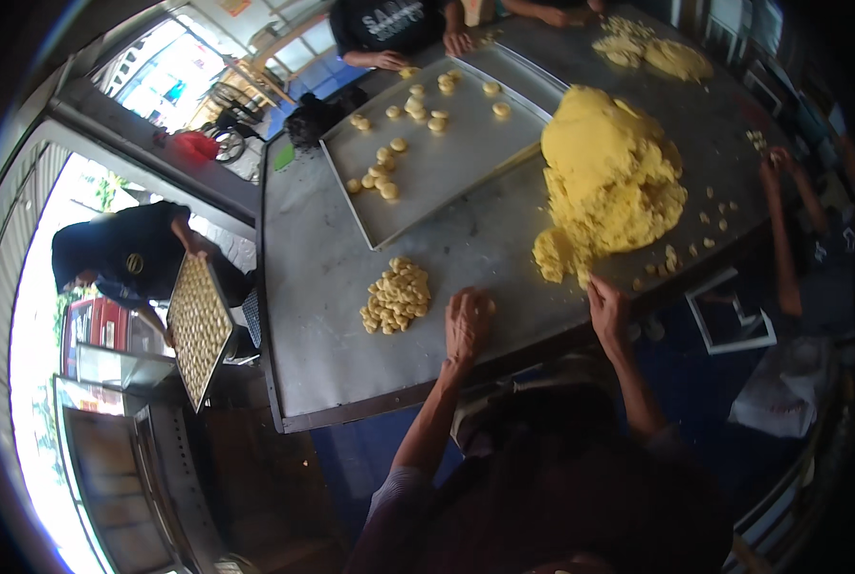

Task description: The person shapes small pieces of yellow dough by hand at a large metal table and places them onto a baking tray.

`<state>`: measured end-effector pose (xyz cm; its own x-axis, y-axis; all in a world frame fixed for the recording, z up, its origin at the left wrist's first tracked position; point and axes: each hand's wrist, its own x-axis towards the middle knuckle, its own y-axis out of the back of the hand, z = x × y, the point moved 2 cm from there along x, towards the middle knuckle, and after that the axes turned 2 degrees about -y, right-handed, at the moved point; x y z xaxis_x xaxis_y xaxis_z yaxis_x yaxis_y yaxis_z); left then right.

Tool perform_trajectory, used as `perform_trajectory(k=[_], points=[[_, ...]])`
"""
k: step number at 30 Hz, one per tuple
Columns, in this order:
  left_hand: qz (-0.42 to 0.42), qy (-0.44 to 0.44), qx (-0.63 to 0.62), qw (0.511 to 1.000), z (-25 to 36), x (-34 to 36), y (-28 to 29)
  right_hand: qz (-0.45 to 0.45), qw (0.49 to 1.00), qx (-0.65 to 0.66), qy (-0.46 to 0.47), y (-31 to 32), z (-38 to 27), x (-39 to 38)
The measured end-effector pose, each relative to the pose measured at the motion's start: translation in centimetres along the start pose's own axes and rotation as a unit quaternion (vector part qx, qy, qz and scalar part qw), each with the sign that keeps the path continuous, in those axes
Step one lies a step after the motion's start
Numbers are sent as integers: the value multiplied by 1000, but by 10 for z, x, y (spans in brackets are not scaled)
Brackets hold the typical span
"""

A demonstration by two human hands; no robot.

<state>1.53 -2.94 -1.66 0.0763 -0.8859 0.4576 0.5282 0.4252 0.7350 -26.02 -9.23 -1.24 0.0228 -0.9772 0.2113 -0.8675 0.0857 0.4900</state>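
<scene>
A big mound of yellow dough [611,163] rests on the metal table, with a crumbly lobe at its near left. My right hand [609,308] is at the near edge of that lobe, fingertips pinched on the dough. To its left, my left hand [468,325] is curled low over the tabletop, and a small dough piece [491,307] shows at its finger side. What lies under the palm is hidden. Just left of this hand sits a heap of small, pale yellow dough pieces [396,298].
A large metal tray [382,230] holding several round dough balls lies farther back on the table [322,368]. Co-workers' hands [389,61] are along the far edge, more hands [778,161] at the right. Left of the table, a person [126,253] holds a filled tray [198,330].
</scene>
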Motion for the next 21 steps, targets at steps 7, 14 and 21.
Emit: perform_trajectory(k=[7, 14, 21], points=[[-76, 165, -3, 983, 10, 48, 12, -29, 987, -153, 47, -5, -22, 21], [-13, 132, 126, 983, -11, 63, -15, -60, 965, -236, 99, -9, -30, 40], [-311, 120, -124, 934, 22, 28, 56, -41, 942, -303, 140, -10, -24, 44]])
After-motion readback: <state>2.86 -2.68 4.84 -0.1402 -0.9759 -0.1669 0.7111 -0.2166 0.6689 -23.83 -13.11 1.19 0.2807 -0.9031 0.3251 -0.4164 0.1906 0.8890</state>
